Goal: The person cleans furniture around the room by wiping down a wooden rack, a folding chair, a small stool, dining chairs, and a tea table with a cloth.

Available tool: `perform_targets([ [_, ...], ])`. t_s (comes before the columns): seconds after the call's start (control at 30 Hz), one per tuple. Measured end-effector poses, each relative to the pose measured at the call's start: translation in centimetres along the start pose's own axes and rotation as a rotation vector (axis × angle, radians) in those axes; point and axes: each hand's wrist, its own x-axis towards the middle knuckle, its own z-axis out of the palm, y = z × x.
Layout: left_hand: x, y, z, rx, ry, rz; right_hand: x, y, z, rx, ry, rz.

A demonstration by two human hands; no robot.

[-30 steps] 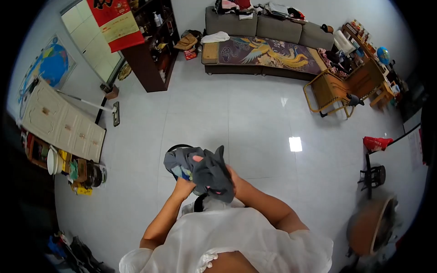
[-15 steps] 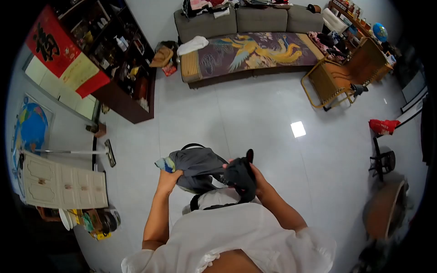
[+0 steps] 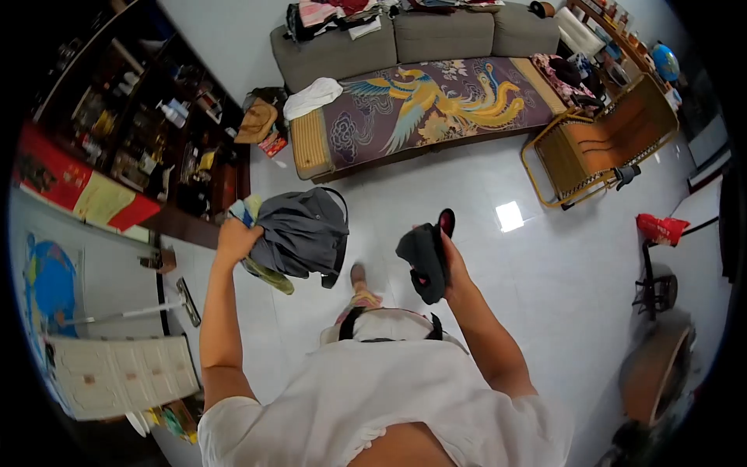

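Note:
My left hand (image 3: 237, 240) is closed on a gathered grey fabric item (image 3: 299, 237), perhaps a bag or hat, with a curved black band along its right side. A patterned yellow-green and blue cloth (image 3: 268, 276) is bunched with it and pokes out above and below my fingers. To the right, my right hand (image 3: 455, 268) grips a dark folded fabric item (image 3: 422, 261). Its upper end is a rounded black flap with pink on it; I cannot make out its kind. Both bundles are off the floor, apart from each other.
Ahead stands a long sofa (image 3: 319, 152) with a phoenix-patterned cover, a white cloth (image 3: 313, 98) and piled clothes. A reclining chair (image 3: 607, 144) is at right, a dark shelf unit (image 3: 233, 175) at left. A floor mop (image 3: 187, 302) and large brown pot (image 3: 654, 373) flank me.
My hands have moved apart: the grey item went left and up, the dark item slightly right and lower. The view has shifted, and a foot now shows below.

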Motion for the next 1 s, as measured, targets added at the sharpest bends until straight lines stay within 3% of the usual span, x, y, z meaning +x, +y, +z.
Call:
perform_targets([
  [0.03, 4.0, -0.2, -0.6, 0.126, -0.072, -0.111, 1.4, -0.1, -0.4, 0.046, 0.025, -0.010],
  [0.13, 16.9, -1.9, -1.2, 0.340, -0.169, -0.196, 4.3, -0.5, -3.3, 0.102, 0.121, -0.149],
  [0.23, 30.2, -4.5, 0.2, 0.369, -0.101, -0.013, 5.9, -0.6, -4.7, 0.213, 0.455, -0.336],
  [0.27, 33.5, -1.7, -0.3, 0.319, -0.170, 0.046, 6.0, -0.6, -5.3, 0.197, 0.479, -0.403],
  [0.3, 38.9, -1.2, 0.2, 0.514, -0.317, -0.059, 6.2, -0.3, -4.7, 0.240, 0.473, -0.439],
  [0.33, 44.1, -2.9, 2.2, 0.497, -0.236, 0.062, 6.2, -0.3, -4.3, 0.278, 0.470, -0.495],
  [0.37, 48.1, -1.4, 3.5, 0.506, -0.240, 0.133, 6.8, -0.6, -3.4, 0.390, 0.608, -0.489],
  [0.4, 54.5, -3.5, 6.2, 0.484, -0.354, 0.059, 8.6, 0.2, -2.1, 0.517, 0.744, -0.493],
  [0.43, 60.0, -5.5, 9.5, 0.458, -0.352, 0.150, 8.6, 0.6, -1.8, 0.545, 0.688, -0.456],
  [0.47, 64.6, -6.8, 13.4, 0.201, -0.379, 0.265, 8.7, 1.3, -1.0, 0.579, 0.647, -0.444],
  [0.5, 66.6, -5.3, 15.9, 0.089, -0.469, 0.229, 9.7, 0.7, 1.0, 0.529, 0.663, -0.515],
  [0.53, 69.5, -5.4, 20.8, 0.218, -0.375, 0.203, 10.1, 1.0, 2.1, 0.529, 0.713, -0.493],
  [0.6, 68.6, 0.0, 25.7, 0.196, -0.601, 0.182, 10.1, 0.8, 5.0, 0.522, 0.727, -0.580],
  [0.63, 68.3, 1.4, 30.8, 0.401, -0.570, 0.517, 10.7, 1.1, 4.3, 0.572, 0.778, -0.646],
  [0.67, 66.2, 3.2, 33.1, 0.135, -0.674, 0.363, 10.6, 2.0, 4.5, 0.618, 0.811, -0.711],
  [0.7, 64.5, 4.0, 37.6, 0.090, -0.543, 0.521, 9.9, 3.1, 5.5, 0.567, 0.834, -0.795],
  [0.77, 55.7, 7.5, 43.0, -0.031, -0.969, 0.572, 5.8, 5.2, 7.6, 0.477, 0.890, -0.924],
  [0.8, 49.9, 7.9, 46.2, -0.349, -1.048, 0.369, 4.1, 6.5, 7.8, 0.510, 0.936, -0.990],
  [0.83, 44.7, 8.3, 48.9, -0.615, -1.373, 0.472, 2.2, 7.7, 8.1, 0.546, 0.974, -1.053],
  [0.87, 40.9, 13.6, 47.7, -0.322, -1.404, 0.265, 5.6, 3.8, 6.1, 0.570, 1.034, -1.084],
  [0.93, 31.9, 16.7, 49.0, -0.250, -1.656, 0.337, 5.9, 4.7, 4.6, 0.617, 1.068, -1.134],
  [1.0, 22.8, 20.9, 44.2, -0.224, -1.870, 0.635, 4.7, 5.9, 5.3, 0.658, 1.122, -1.171],
])
